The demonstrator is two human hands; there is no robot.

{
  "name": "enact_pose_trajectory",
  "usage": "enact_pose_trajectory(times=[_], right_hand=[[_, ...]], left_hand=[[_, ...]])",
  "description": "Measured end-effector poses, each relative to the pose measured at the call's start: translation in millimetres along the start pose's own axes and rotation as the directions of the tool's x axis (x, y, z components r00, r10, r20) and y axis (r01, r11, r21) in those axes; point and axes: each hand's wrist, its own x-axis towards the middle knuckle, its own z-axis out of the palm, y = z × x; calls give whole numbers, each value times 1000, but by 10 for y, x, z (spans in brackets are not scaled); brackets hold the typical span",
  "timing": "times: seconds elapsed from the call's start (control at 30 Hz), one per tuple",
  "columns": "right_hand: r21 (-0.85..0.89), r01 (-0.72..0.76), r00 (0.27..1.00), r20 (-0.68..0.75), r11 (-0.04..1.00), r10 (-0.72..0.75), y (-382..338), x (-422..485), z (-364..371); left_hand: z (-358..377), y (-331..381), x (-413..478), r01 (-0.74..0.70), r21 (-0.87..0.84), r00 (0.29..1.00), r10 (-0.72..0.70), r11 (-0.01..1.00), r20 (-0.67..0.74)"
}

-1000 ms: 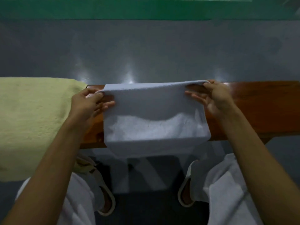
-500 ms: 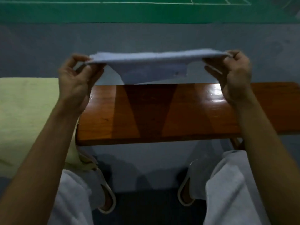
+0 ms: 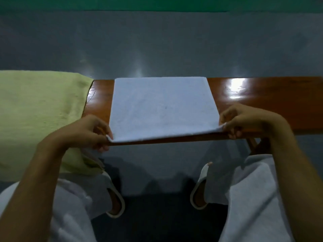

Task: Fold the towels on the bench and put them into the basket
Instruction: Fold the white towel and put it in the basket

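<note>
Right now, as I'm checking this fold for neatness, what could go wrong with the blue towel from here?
The blue towel lies with its near edge at the front edge of the bench, so a pull toward the body could drag it off.
The left hand and right hand pinch only the near corners; an uneven lift could skew the next fold.
The yellow-green towel hangs beside the left forearm and might get snagged.

Likely a sports hall: green court edge [image 3: 157, 4], grey floor [image 3: 157, 41], varnished bench [image 3: 262, 95].
</note>
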Motion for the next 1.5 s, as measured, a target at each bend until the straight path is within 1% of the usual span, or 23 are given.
enact_pose_trajectory(times=[0.1, 0.17, 0.2, 0.23, 0.3, 0.33, 0.37, 0.4, 0.43, 0.47, 0.53, 0.63, 0.7, 1.0, 1.07, 1.1, 1.17, 1.2, 1.23, 1.27, 1.33, 1.4, 1.5], right_hand=[[-30, -54, 982, 181, 998, 58, 22, -53, -8], [-24, -3, 984, 179, 1000, 7, 10, -69, -7], [-22, 42, 992, 117, 999, -39, -12, -58, 11], [-17, 88, 996, 10, 996, -87, -40, -17, 38], [1, 180, 944, -282, 984, -172, -113, 154, 127], [-28, 228, 879, -425, 973, -218, -166, 269, 187], [-99, 274, 797, -534, 957, -283, -238, 384, 261], [-191, 308, 722, -591, 932, -359, -312, 505, 353], [-281, 329, 674, -598, 902, -433, -386, 622, 467], [-356, 335, 667, -564, 872, -486, -462, 724, 595], [-481, 280, 715, -473, 831, -515, -557, 883, 834], [-599, 158, 798, -390, 785, -459, -574, 992, 1062], [-618, 120, 817, -384, 777, -431, -529, 994, 1084], [-607, 146, 816, -372, 781, -443, -366, 746, 1278], [-523, 178, 788, -431, 834, -439, -402, 749, 1218], [-444, 192, 756, -501, 875, -420, -427, 762, 1159], [-274, 188, 636, -698, 943, -330, -416, 825, 976], [-202, 165, 565, -783, 965, -260, -393, 853, 853], [-133, 122, 521, -835, 984, -178, -356, 879, 725], [-67, 71, 515, -852, 995, -94, -301, 910, 608], [16, -31, 559, -829, 999, 30, -195, 977, 444], [16, -93, 575, -815, 996, 67, -159, 1022, 400], [-4, -102, 560, -827, 995, 54, -213, 1023, 442]], left_hand=[[-27, -11, -61, 46, 35, 965, -53, 998, 255], [-65, 34, -122, 15, -41, 941, -1, 999, 338], [-89, 80, -141, -25, -57, 945, 42, 998, 325], [-99, 136, -143, -72, -62, 963, 85, 996, 256], [-58, 244, -53, -172, -97, 985, 169, 980, -33], [1, 292, 35, -216, -127, 958, 184, 968, -220], [76, 325, 155, -259, -121, 893, 190, 958, -408], [166, 353, 297, -286, -47, 804, 213, 957, -555], [263, 372, 437, -270, 69, 732, 252, 960, -633], [368, 384, 566, -239, 170, 698, 291, 956, -654], [563, 351, 811, -161, 313, 719, 328, 936, -612], [729, 256, 991, 5, 503, 799, 299, 864, -522], [755, 209, 984, 25, 560, 833, 292, 828, -470], [892, 84, 675, -7, 557, 823, 321, 830, -469], [857, 118, 658, -40, 485, 791, 324, 874, -519], [827, 137, 664, -67, 431, 761, 325, 900, -562], [754, 178, 682, -95, 334, 678, 307, 938, -668], [706, 189, 693, -81, 284, 640, 268, 955, -720], [657, 192, 702, -47, 226, 614, 207, 973, -762], [614, 194, 708, 7, 170, 596, 132, 985, -792], [544, 200, 716, 122, 106, 554, 21, 987, -833], [506, 210, 721, 167, 79, 528, -22, 983, -849], [477, 201, 769, 166, 61, 526, -37, 984, -850]])
